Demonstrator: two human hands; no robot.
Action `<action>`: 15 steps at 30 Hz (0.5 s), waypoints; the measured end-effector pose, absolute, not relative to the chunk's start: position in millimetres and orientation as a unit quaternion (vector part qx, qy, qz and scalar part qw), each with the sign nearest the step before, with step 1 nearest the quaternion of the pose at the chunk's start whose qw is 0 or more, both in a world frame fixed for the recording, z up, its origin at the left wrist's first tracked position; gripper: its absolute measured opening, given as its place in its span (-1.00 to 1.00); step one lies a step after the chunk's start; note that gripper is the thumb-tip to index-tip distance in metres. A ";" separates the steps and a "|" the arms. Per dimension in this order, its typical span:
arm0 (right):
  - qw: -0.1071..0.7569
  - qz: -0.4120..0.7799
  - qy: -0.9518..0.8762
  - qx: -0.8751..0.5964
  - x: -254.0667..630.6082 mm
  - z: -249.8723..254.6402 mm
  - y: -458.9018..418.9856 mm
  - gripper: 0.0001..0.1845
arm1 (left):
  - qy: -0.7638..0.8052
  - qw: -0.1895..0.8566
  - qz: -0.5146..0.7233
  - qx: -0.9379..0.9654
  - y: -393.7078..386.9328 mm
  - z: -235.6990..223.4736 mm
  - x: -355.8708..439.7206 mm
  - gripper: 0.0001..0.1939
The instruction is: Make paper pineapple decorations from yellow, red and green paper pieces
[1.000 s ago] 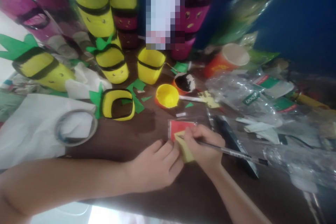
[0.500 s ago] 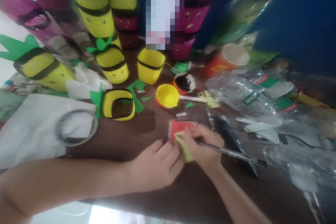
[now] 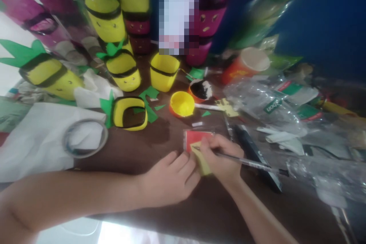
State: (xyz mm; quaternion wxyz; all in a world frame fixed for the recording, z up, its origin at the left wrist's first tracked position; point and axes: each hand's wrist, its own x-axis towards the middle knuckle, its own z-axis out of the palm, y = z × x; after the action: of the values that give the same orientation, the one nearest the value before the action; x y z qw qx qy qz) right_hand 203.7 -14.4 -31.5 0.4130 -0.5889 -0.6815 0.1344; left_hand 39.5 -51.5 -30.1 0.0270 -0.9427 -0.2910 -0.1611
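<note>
In the head view, my right hand grips a clear-barrelled pen. Its tip rests on a small piece of yellow paper, at the paper's upper left. My left hand has its fingers bent together at that paper's left edge and holds it; the thumb is hidden. Beneath the paper's top lies a red square, seemingly in a clear sleeve and partly covered by my right hand. Just beyond sit a bowl of yellow paint and a cup of black paint.
A roll of tape lies at left on white paper. Behind stand yellow pineapple-faced containers, a yellow cup and an orange cup. A black cutter-like tool and crumpled clear plastic lie at right. Green scraps are scattered around.
The view has shifted very slightly. Both hands, the pen and the yellow paper stay in nearly the same places.
</note>
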 end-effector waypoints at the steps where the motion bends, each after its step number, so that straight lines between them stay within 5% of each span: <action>1: 0.414 0.132 -0.679 -0.591 203.8 -32.0 -14.5 -0.66 | -0.291 0.026 -0.161 -0.943 -51.4 -29.8 39.4 -0.71; 15: 0.413 0.125 -0.675 -0.599 203.3 -31.9 -14.4 -0.66 | -0.293 0.030 -0.163 -0.942 -50.5 -28.9 39.3 -0.72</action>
State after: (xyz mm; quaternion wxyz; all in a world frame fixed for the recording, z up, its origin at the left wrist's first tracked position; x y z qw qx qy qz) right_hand 203.3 -14.4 -31.9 0.4130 -0.5988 -0.6748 0.1245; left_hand 39.3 -50.5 -28.9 0.0302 -0.9419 -0.2926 -0.1625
